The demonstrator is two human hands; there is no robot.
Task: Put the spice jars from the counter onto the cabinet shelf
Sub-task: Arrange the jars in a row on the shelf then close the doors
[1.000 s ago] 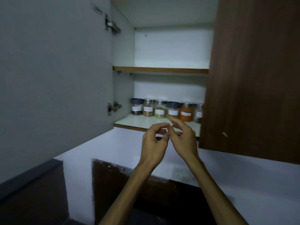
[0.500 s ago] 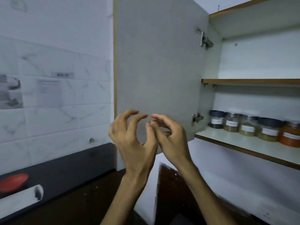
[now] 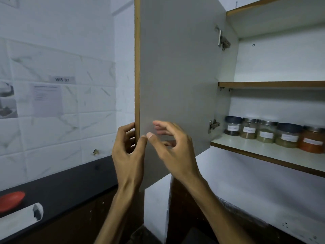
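Several labelled spice jars (image 3: 267,133) stand in a row on the lower cabinet shelf (image 3: 260,152) at the right. The grey cabinet door (image 3: 177,71) hangs wide open in the middle. My left hand (image 3: 129,152) grips the door's free edge, fingers curled behind it and thumb on the inner face. My right hand (image 3: 173,147) hovers just in front of the door's inner face with loosely curled fingers and holds nothing.
An upper shelf (image 3: 270,84) is bare. Two metal hinges (image 3: 222,40) join the door to the cabinet. A tiled wall (image 3: 58,106) carries a paper sign. Below it a dark counter (image 3: 66,184) holds a red dish (image 3: 11,200) and a white roll (image 3: 19,221).
The view swung left from the shelf to the open door. My hands rose from fidgeting together; the left now grips the door's edge and the right has come up to the door's face.
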